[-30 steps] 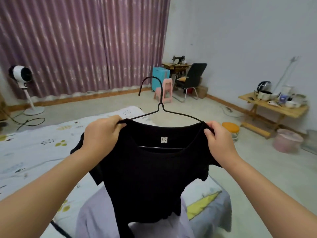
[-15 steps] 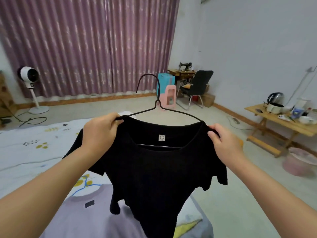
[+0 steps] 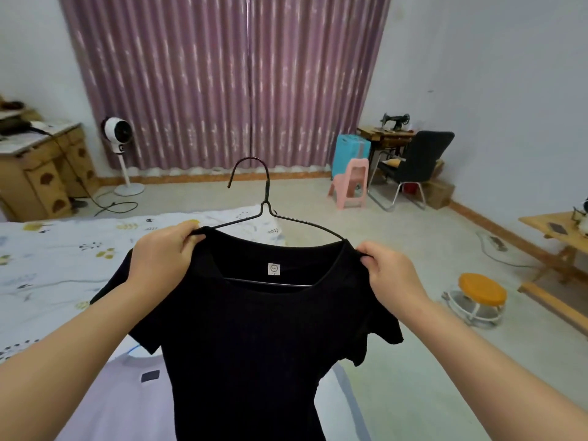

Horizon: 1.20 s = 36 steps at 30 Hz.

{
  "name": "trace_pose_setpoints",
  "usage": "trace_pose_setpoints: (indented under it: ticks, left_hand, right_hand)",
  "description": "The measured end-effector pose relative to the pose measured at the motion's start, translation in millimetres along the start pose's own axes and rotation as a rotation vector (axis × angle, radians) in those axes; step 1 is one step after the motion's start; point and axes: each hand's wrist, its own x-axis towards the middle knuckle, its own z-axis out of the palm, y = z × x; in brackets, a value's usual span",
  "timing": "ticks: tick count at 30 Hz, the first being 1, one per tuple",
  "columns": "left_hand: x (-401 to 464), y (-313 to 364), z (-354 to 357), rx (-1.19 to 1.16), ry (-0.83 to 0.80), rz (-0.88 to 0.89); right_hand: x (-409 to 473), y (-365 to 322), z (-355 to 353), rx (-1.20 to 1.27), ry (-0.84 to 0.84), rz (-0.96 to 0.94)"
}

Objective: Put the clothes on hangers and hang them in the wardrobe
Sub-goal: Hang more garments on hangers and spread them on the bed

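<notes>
Black t-shirt (image 3: 248, 329) raised higher on wire hanger (image 3: 266, 214), left hand (image 3: 162, 253) and right hand (image 3: 388, 272) each gripping a shoulder

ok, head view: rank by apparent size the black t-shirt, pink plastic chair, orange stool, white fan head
1. black t-shirt, largest by far, though it is nearest the camera.
2. pink plastic chair.
3. orange stool, close to the chair in apparent size; ranking unsure.
4. white fan head, smallest; farthest back.

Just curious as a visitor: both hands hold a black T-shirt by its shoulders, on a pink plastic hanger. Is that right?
Not quite. The head view shows the hanger is thin black wire, not pink plastic. The rest holds: the left hand and right hand grip the black T-shirt at its shoulders.
</notes>
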Motion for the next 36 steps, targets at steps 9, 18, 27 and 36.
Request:
trace_pose_setpoints:
  ticks: [9, 18, 27, 36]
  left_hand:
    - [62.9, -10.9, 86.5, 0.039, 0.061, -0.125]
    - [120.5, -21.8, 136.4, 0.097, 0.027, -0.279]
    - [173.2, -41.5, 184.7, 0.198, 0.018, -0.42]
    - [230.6, -70.9, 349.3, 0.369, -0.159, -0.578]
  right_hand:
    - [122.3, 48.0, 40.2, 0.166, -0.117, -0.009]
    - [224.1, 63.8, 85.8, 0.379, -0.116, 0.011]
    - [337.9, 75.5, 153.7, 0.424, -0.134, -0.047]
    - [516.4, 128.1, 271.5, 0.464, -0.269, -0.048]
